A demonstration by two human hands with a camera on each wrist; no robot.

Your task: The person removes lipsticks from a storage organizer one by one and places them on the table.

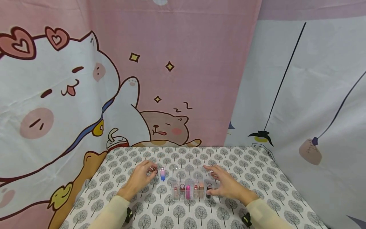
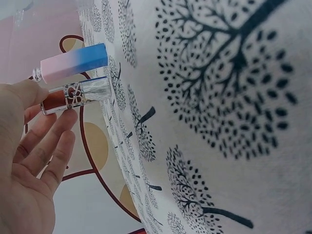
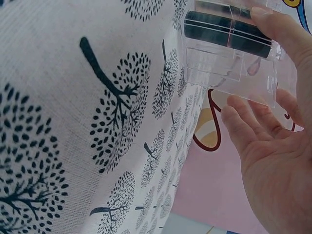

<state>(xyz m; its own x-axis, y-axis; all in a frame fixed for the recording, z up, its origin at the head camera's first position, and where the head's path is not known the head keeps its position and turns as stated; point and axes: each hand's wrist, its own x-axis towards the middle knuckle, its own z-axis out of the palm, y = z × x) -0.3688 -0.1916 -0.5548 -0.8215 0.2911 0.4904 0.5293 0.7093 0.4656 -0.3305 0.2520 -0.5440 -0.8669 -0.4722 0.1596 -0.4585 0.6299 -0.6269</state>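
With thumb and fingertips, my left hand (image 1: 141, 175) pinches a lipstick (image 2: 75, 95) that has a dark red end, an ornate metal band and a silvery lower part. Close beside it on the cloth stands a pink-to-blue lipstick (image 1: 162, 173), its blue end down. To the right is a clear plastic lipstick organizer (image 1: 187, 175) with several lipsticks in its front row, among them a bright pink one (image 1: 188, 192). My right hand (image 1: 227, 184) holds the organizer's right end, thumb at the front by a dark lipstick (image 3: 226, 31), fingers at the far side.
A white tablecloth (image 1: 179, 211) printed with grey trees covers the table. Behind it hangs a pink cartoon curtain (image 1: 200, 79), and a pale curtain (image 1: 286, 95) closes off the right side.
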